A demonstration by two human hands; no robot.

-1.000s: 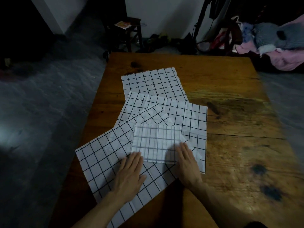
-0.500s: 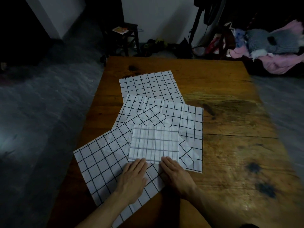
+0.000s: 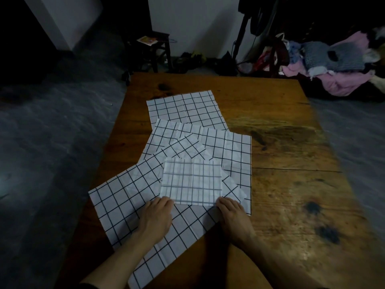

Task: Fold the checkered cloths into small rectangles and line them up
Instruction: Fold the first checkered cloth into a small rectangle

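Observation:
A folded checkered cloth (image 3: pixel 191 181) lies as a small rectangle with faint lines on top of a pile of open cloths. My left hand (image 3: pixel 155 217) has its fingers bent onto the rectangle's near left corner. My right hand (image 3: pixel 233 215) does the same at the near right corner, and both seem to pinch the near edge. Under the rectangle a large tilted cloth (image 3: pixel 125 195) spreads to the near left and hangs over the table's edge. Behind it lie a second open cloth (image 3: pixel 229 147) and a third (image 3: pixel 183 107) farther back.
The wooden table (image 3: pixel 291 184) shows bare, stained wood along its right half and far end. Beyond the table stand a dark stool (image 3: pixel 154 49) and a heap of pink and grey clothes (image 3: pixel 333 65). Grey floor lies on both sides.
Both hands slid back from lying flat on the folded cloth to its near edge, then spread apart to the two near corners with fingers bent.

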